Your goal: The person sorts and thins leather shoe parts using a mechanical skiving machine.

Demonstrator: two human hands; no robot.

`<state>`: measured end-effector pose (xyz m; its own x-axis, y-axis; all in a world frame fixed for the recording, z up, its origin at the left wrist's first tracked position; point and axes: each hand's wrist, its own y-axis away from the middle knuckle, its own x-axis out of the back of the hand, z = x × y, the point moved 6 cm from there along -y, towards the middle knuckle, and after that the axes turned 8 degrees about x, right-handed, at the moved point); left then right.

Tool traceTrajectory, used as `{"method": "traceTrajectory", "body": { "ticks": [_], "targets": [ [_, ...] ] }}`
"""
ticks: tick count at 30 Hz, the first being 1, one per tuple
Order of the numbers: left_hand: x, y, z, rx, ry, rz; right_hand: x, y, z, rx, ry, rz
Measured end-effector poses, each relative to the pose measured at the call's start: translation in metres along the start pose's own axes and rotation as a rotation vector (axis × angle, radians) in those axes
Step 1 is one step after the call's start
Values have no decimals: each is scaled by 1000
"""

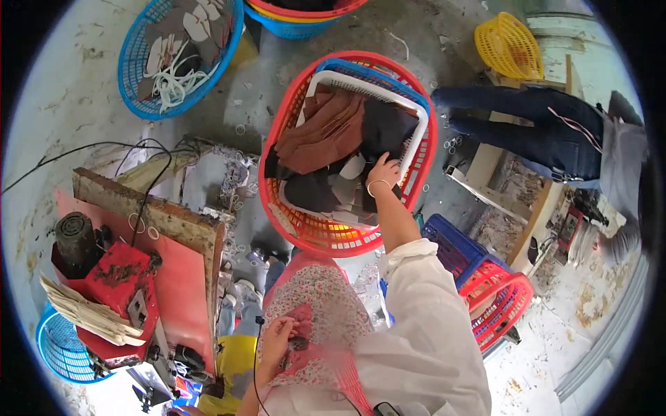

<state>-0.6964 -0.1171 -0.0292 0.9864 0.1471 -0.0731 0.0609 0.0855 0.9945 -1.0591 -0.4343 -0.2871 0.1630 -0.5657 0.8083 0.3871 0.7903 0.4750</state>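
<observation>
Where the right hand (383, 173) rests, black pieces (386, 128), matte, perhaps fabric

1. White basket (421, 133): upright, rim showing, nested inside a red basket (347, 57) at the upper centre of the frame.
2. Brown pieces (325, 142): flat, overlapping in a fanned stack, slanting across the white basket's left half.
3. Black pieces (383, 123): flat and dark, lying in the white basket's upper right.
4. Pale grey piece (352, 167): small, rounded, lying just below the brown pieces.
</observation>
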Motion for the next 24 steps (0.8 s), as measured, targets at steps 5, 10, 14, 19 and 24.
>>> {"method": "traceTrajectory", "body": {
  "ticks": [5,10,14,19,24],
  "targets": [
    [3,-6,9,3,-38,6,7,-15,24,105,-223,-172],
    [0,-10,23,36,51,-6,63,-6,61,298,-349,-158],
    [-14,-9,44,-1,-74,-33,83,28,36,400,-174,29],
    [-19,-14,54,32,-80,-26,64,35,-54,559,-643,50],
    [-17,-30,83,-125,-197,57,-6,-17,-93,-180,-1302,-316]
  ]
}}
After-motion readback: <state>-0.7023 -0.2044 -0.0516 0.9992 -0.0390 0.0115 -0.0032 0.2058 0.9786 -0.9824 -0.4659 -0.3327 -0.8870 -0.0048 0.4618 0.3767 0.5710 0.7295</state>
